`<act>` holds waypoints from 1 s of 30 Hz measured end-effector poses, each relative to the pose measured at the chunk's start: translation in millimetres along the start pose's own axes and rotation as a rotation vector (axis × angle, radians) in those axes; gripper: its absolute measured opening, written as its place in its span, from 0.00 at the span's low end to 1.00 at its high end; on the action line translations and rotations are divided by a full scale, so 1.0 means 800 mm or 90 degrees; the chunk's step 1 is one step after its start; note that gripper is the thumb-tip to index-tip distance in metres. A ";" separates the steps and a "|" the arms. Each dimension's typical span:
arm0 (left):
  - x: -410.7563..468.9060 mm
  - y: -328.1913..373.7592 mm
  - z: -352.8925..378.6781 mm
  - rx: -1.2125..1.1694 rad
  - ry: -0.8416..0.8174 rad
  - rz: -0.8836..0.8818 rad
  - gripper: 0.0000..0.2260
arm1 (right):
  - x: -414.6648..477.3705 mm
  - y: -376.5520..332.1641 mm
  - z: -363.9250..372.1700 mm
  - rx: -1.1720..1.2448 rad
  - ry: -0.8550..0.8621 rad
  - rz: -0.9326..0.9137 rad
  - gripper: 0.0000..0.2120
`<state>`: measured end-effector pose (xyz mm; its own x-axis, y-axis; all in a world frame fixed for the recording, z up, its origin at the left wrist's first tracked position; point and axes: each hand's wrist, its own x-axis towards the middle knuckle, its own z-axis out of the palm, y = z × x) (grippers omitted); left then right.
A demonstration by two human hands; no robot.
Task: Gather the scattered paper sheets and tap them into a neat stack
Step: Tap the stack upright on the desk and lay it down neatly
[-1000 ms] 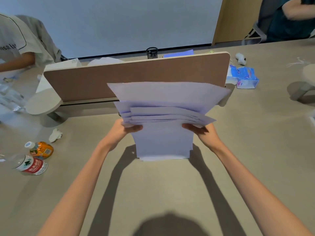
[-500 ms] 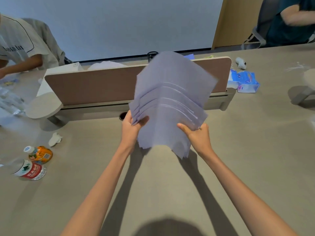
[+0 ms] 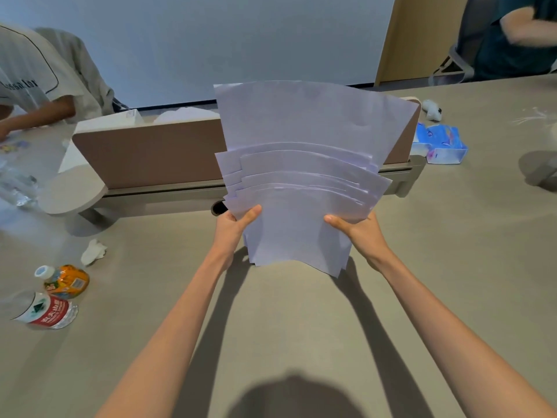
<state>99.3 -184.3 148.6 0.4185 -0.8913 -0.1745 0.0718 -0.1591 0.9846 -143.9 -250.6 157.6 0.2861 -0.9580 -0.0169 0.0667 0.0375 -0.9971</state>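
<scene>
just in front of the divider panel [image 3: 150, 152]: sheets up on edge, not flush yet

paper sheets [image 3: 301, 176] are upright on the near side of the panel, over the tabletop [image 3: 301, 327]. left hand [image 3: 232, 227] grips the left edge and right hand [image 3: 361, 233] the right edge, thumbs on the front face. the fingers behind the paper are hidden, so can't tell how they lie. top edges are stepped in several tiers and the lower edge is bowed. can't tell if it touches the tabletop.

risks as i read it:
- both grips sit low, so the tall back sheet is unsupported. it could flop toward the panel, or slide out if the grip loosens for a tap.
- tapping a bowed stack may crumple the low right corner.
- pinch too hard and the tiers won't settle.
</scene>
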 end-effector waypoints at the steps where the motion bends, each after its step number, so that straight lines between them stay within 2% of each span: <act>1: 0.000 -0.001 0.002 0.012 -0.003 -0.006 0.09 | 0.000 0.003 0.001 -0.002 0.002 0.005 0.16; 5: -0.005 0.015 -0.002 0.069 -0.010 0.023 0.12 | -0.001 0.008 -0.002 0.016 0.003 0.033 0.15; 13: -0.027 0.132 -0.002 0.147 0.016 0.306 0.14 | -0.002 0.007 -0.002 0.016 -0.025 0.072 0.15; 18: -0.040 0.185 0.011 0.243 0.090 0.516 0.31 | -0.001 0.002 -0.003 0.025 -0.044 0.091 0.16; 20: -0.039 0.198 0.014 0.286 0.085 0.585 0.34 | -0.001 0.000 -0.003 0.030 -0.055 0.096 0.16; 22: -0.038 0.203 0.013 0.340 0.074 0.634 0.33 | -0.001 -0.002 -0.003 0.036 -0.060 0.098 0.17; 25: -0.033 0.202 0.012 0.446 0.070 0.666 0.26 | -0.001 -0.005 -0.004 0.042 -0.065 0.097 0.17; 30: -0.028 0.187 0.005 0.463 0.076 0.623 0.13 | 0.001 -0.004 -0.004 0.044 -0.073 0.103 0.19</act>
<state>96.8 -189.9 300.1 0.0947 -0.7293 0.6777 -0.8259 0.3225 0.4625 -147.3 -252.3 160.4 0.4048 -0.8995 -0.1645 0.0745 0.2118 -0.9745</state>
